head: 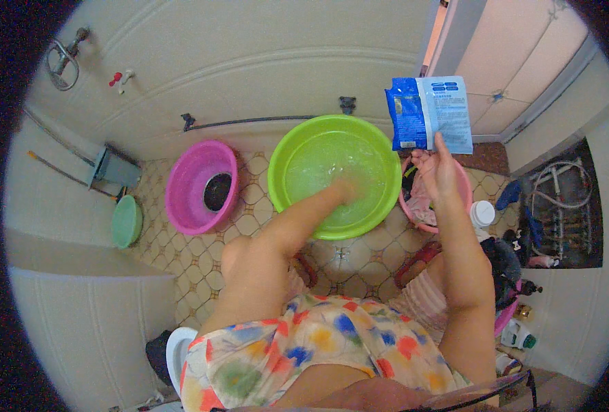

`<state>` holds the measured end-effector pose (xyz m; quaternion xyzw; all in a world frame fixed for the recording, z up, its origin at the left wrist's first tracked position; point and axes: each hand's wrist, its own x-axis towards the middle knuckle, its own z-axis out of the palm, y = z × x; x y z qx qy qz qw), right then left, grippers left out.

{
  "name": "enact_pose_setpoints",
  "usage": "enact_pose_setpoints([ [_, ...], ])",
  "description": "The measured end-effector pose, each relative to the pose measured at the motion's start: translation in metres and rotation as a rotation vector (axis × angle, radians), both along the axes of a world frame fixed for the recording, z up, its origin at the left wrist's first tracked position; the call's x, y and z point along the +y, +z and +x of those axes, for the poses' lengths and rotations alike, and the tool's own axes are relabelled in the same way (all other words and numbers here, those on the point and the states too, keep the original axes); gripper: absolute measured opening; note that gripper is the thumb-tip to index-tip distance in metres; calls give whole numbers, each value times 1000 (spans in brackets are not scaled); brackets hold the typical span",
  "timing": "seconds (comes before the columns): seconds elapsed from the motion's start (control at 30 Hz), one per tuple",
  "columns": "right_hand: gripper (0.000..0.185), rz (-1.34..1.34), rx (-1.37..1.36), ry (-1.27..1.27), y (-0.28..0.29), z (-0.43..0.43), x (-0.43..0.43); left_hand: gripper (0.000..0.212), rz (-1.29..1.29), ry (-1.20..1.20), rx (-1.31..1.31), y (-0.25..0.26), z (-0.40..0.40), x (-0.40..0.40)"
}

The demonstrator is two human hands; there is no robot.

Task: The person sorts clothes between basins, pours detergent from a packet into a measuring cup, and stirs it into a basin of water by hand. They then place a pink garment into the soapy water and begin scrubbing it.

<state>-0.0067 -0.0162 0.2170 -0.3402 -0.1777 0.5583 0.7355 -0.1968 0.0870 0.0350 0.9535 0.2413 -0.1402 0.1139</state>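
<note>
A large lime-green plastic basin (335,234) with cloudy, bubbly water stands on the tiled floor before me. My left hand (353,188) is down in its water, blurred, and its fingers cannot be made out. Right of the basin, my right hand (435,167) holds up a blue and white printed plastic packet (428,113) by its lower edge, the thumb lying on the near face. Below that hand is a pink basin (466,183) with pink cloth (420,203) and some dark cloth in it.
To the left are a magenta basin (181,195) with a dark round opening inside, a small mint-green basin (127,221) and a grey dustpan (116,167). A white lidded tub (483,213) and a bucket of dark cloth (502,268) stand at the right. A wall tap (124,80) is upper left.
</note>
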Motion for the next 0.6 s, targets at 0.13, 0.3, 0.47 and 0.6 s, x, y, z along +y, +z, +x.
enact_pose_setpoints([
  [0.13,30,7,1,-1,2,-3,-2,53,-137,-167,35,8,-17,-18],
  [0.3,30,16,-6,-13,2,-2,-1,52,-310,-206,211,20,-68,-16],
  [0.47,31,-10,-33,-30,0,3,-2,52,-335,-83,367,24,-99,8],
  [0.6,31,-29,-20,-35,3,1,-3,51,-223,57,326,20,-99,28],
])
